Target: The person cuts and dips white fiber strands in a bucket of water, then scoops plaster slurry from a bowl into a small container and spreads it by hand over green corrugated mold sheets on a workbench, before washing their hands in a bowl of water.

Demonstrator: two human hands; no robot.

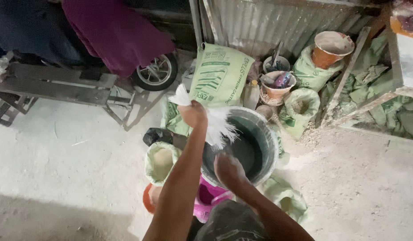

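— White, stringy stuff! What is that bunch of fibres (217,122)?

— The left hand (192,114) is closed tight around it, holding it up high. The loose ends hang down over the grey bucket (266,138), so bits that drop would land inside.

— And the other hand?

— The right hand (229,169) rests on the bucket's near rim. I think it keeps the bucket steady. I cannot tell if its fingers grip the rim.

— What else is close?

— A green sack (220,73) stands past the left hand. An open sack of powder (159,163) sits beside the left arm.
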